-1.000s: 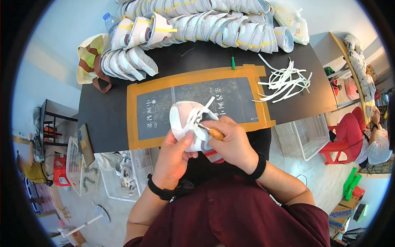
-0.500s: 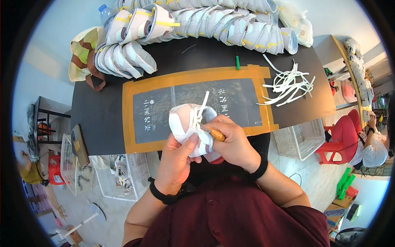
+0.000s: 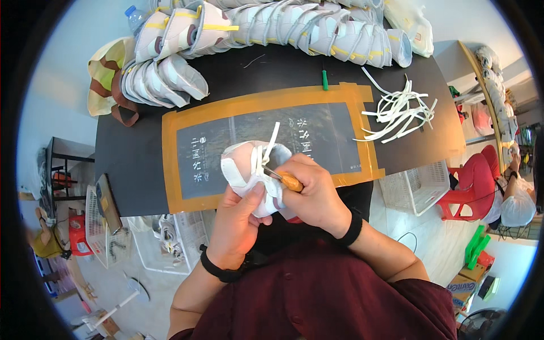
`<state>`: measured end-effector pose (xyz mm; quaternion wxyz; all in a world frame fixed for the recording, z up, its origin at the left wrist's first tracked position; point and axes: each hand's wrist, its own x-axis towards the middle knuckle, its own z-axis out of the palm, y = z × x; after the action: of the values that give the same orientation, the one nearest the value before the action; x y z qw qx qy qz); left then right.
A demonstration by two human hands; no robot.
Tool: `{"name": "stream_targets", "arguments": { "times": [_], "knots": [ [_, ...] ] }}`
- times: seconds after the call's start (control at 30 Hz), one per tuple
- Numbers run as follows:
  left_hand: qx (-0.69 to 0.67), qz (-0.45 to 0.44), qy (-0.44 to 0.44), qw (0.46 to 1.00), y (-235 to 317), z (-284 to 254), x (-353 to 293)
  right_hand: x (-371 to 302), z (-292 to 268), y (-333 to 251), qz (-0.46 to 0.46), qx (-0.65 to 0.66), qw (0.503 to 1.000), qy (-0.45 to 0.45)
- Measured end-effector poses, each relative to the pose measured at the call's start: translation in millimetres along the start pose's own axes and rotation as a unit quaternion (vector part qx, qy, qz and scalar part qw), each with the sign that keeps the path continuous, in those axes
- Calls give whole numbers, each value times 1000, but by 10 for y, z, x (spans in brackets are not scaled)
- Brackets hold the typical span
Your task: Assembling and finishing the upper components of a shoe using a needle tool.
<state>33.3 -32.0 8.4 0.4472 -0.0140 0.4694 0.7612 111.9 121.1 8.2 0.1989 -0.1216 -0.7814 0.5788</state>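
Observation:
Above the near edge of the table I hold a white and pale pink shoe upper (image 3: 236, 162), tilted. My left hand (image 3: 234, 226) is closed around its lower left side, the thumb pressing on the front. In my right hand (image 3: 317, 199) is an awl with a yellowish wooden handle (image 3: 291, 182). Its thin metal shaft points left to the lacing area, where the tip meets the lace; whether it passes through an eyelet I cannot tell. A white flat shoelace (image 3: 274, 137) runs across the opening, one end sticking up.
Nested shoe uppers (image 3: 317, 35) line the table's far side. A heap of white laces (image 3: 399, 110) lies at right, a green-handled tool (image 3: 324, 80) left of it. Orange tape (image 3: 266, 96) frames a dark sheet. White baskets (image 3: 416, 190) stand beside the table; a person (image 3: 513, 198) sits far right.
The shoe upper and both hands have shifted slightly left, and the whole view has moved a little. More of the awl's metal shaft shows now.

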Motion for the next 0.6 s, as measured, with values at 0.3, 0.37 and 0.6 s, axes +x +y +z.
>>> {"name": "stream_targets", "arguments": {
  "times": [0.3,0.37,0.6],
  "knots": [
    [-128,-63,-23,990,37,-172,-16,-51,31,15,-40,77,996,15],
    [-210,-82,-90,970,-12,-341,-6,-78,7,-64,-71,126,989,-14],
    [-287,-108,-125,943,-83,-294,-13,-87,-37,-225,-101,177,979,-17]
  ]
}}
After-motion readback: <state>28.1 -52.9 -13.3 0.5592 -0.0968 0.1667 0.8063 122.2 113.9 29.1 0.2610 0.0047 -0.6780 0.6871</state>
